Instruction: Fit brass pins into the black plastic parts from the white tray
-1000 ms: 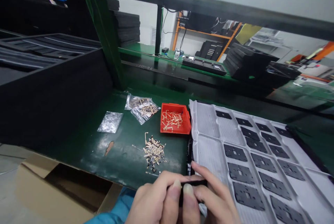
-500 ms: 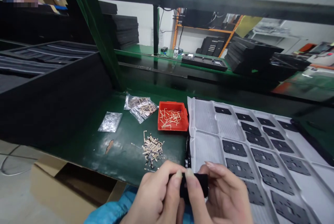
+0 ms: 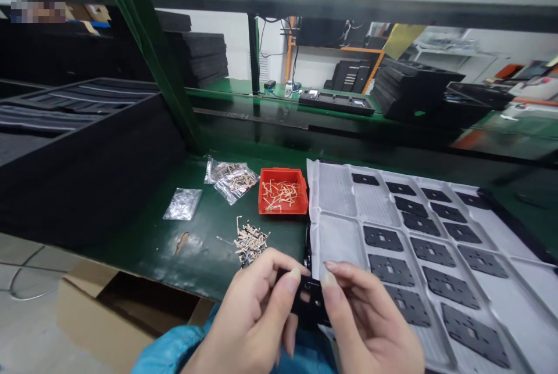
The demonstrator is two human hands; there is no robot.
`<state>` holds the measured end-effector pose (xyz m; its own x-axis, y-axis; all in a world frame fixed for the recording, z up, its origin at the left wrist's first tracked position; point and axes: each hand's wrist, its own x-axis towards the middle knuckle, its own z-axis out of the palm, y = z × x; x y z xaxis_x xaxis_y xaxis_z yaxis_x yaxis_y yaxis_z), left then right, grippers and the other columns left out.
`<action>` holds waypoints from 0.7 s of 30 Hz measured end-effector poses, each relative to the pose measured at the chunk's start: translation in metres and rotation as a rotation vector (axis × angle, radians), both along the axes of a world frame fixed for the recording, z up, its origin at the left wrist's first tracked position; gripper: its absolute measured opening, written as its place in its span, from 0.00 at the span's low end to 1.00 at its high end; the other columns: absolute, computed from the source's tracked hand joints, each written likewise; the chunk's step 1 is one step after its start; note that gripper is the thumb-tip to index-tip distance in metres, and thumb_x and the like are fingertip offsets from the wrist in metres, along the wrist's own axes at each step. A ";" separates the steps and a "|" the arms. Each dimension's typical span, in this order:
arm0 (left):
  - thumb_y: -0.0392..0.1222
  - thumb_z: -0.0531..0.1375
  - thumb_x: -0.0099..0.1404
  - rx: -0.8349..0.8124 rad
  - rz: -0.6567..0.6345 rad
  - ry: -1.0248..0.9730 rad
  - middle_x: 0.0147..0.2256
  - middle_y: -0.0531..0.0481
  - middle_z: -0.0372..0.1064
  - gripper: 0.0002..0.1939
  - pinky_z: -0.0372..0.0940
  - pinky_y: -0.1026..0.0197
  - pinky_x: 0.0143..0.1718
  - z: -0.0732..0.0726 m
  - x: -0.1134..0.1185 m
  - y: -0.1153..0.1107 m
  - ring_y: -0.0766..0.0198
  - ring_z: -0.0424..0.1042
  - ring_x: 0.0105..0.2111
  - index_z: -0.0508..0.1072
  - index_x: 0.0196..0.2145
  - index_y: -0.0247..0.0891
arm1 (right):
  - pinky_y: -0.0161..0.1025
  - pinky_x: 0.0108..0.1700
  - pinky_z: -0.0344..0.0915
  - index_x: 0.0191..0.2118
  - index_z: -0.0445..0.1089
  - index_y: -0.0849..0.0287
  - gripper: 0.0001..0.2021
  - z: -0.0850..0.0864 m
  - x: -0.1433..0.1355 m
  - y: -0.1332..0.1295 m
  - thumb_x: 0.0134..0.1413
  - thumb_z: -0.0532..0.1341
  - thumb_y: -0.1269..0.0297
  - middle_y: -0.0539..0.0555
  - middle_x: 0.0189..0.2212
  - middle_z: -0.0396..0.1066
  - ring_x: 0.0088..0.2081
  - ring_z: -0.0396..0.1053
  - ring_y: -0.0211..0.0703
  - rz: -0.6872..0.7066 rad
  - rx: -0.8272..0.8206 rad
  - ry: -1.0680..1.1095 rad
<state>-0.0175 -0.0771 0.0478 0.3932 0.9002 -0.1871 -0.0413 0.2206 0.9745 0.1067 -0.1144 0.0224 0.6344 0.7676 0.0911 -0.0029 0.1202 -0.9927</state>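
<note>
Both hands hold one small black plate [image 3: 308, 299] with cut-outs, just off the near edge of the green bench. My left hand [image 3: 253, 316] pinches its left side with thumb and fingers. My right hand [image 3: 370, 322] grips its right side. Its flat face is turned up toward me. Just beyond it lies a white moulded tray [image 3: 335, 229] whose pockets hold several more black plates [image 3: 382, 238]. A loose heap of small tan metal clips [image 3: 249, 241] lies on the bench just ahead of my left hand.
An orange bin [image 3: 283, 207] with clips stands left of the tray. Clear bags [image 3: 230, 177] and an empty bag [image 3: 183, 204] lie further left. A big black foam box [image 3: 87, 147] fills the left side. A cardboard box [image 3: 108, 316] sits below the bench edge.
The black plate has been turned from edge-on to face-up between my fingers. My hands have risen slightly and the view has tilted a little downward.
</note>
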 end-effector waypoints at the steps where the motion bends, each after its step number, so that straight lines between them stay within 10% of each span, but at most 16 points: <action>1: 0.66 0.58 0.74 -0.016 0.026 -0.028 0.19 0.61 0.60 0.25 0.55 0.74 0.17 -0.001 0.002 0.000 0.73 0.60 0.16 0.71 0.41 0.38 | 0.28 0.39 0.76 0.39 0.79 0.55 0.10 -0.001 0.000 0.001 0.58 0.73 0.55 0.50 0.33 0.82 0.32 0.80 0.36 -0.006 0.001 0.013; 8: 0.66 0.64 0.69 -0.067 0.121 -0.156 0.19 0.63 0.61 0.26 0.52 0.76 0.12 -0.014 0.014 0.005 0.76 0.58 0.12 0.67 0.35 0.39 | 0.26 0.41 0.75 0.41 0.77 0.52 0.08 -0.017 0.023 0.012 0.60 0.67 0.74 0.49 0.37 0.78 0.39 0.79 0.34 0.109 0.323 -0.484; 16: 0.65 0.61 0.72 0.007 0.131 -0.077 0.18 0.62 0.60 0.25 0.55 0.76 0.17 -0.010 0.014 0.007 0.75 0.59 0.16 0.68 0.37 0.38 | 0.28 0.46 0.74 0.43 0.74 0.52 0.08 -0.023 0.031 0.008 0.62 0.65 0.74 0.52 0.51 0.71 0.49 0.75 0.35 0.140 0.348 -0.775; 21: 0.61 0.60 0.75 0.063 0.156 -0.082 0.20 0.60 0.63 0.21 0.58 0.74 0.18 -0.017 0.011 0.007 0.74 0.61 0.16 0.68 0.38 0.38 | 0.29 0.52 0.71 0.43 0.75 0.51 0.07 -0.015 0.009 0.004 0.67 0.62 0.71 0.50 0.52 0.70 0.51 0.74 0.33 0.046 0.228 -0.547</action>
